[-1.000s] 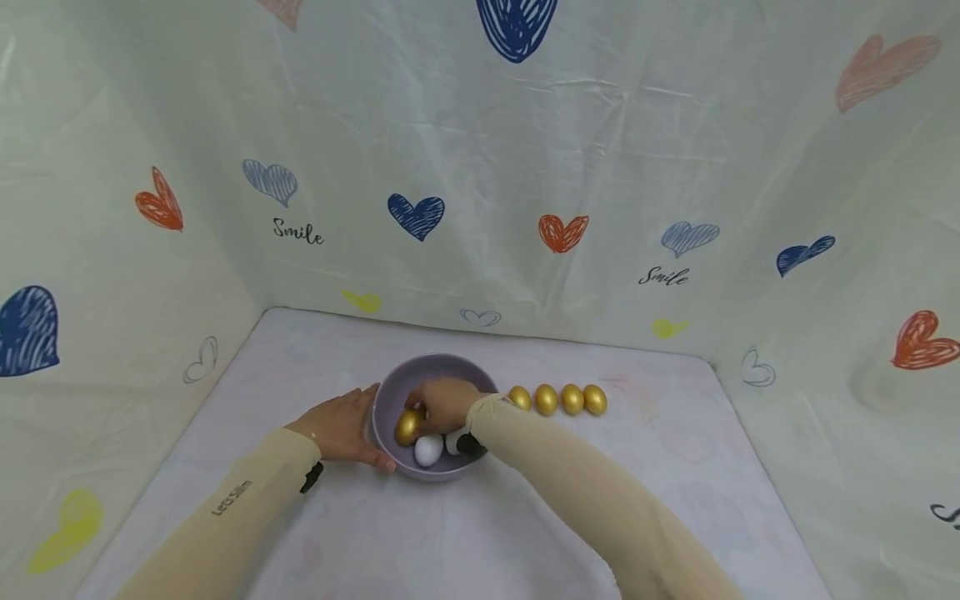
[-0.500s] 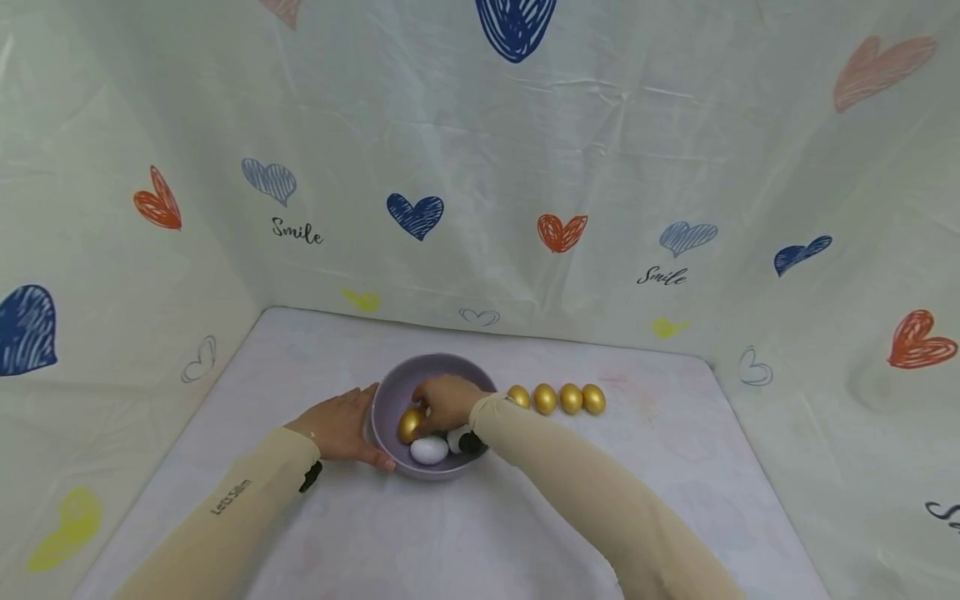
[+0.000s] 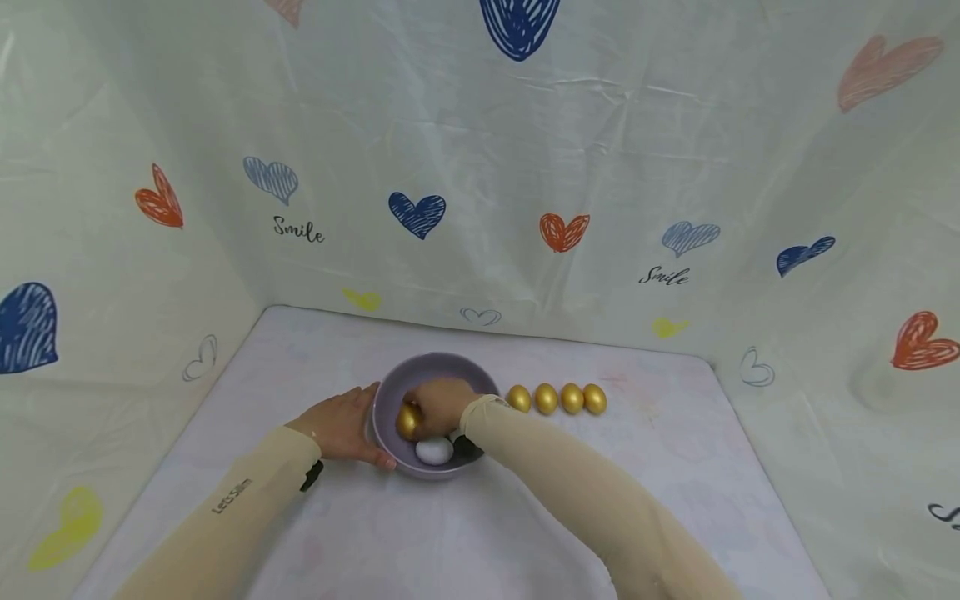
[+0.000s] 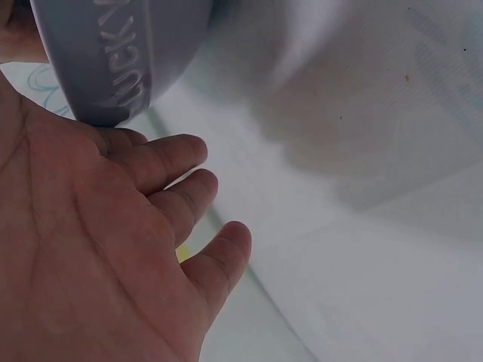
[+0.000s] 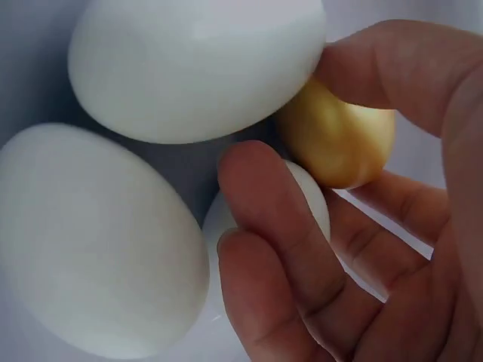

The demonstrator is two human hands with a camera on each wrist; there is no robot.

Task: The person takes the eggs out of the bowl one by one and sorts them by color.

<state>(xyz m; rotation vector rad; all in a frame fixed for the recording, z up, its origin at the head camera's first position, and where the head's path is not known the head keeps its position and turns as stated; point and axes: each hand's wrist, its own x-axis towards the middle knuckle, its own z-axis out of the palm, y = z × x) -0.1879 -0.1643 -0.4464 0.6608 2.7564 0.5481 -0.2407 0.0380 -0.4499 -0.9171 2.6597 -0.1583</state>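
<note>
Gold egg [image 3: 407, 421] sits at the left inside of the lilac bowl [image 3: 450, 366], with the right hand [image 3: 441, 406] over it. Compared with a second ago, the hand has shifted slightly left and lower into the bowl, covering more of that egg. The wrist view shows thumb and fingers [image 5: 279, 249] curling around the gold egg [image 5: 339, 139], touching it among three white eggs [image 5: 196, 64]; the grip looks like it is closing but not yet a lift. White egg [image 3: 434, 451] near the front rim has rolled a little right since then. Left hand [image 3: 341, 427] is unchanged: flat, fingers straight, pressed against the bowl's left outer wall [image 4: 113, 53], steadying it. Four gold eggs [image 3: 558, 398] lie in a row on the table [image 3: 660, 467] just right of the bowl, same as before. Judging by this, one more gold egg is being picked out.
</note>
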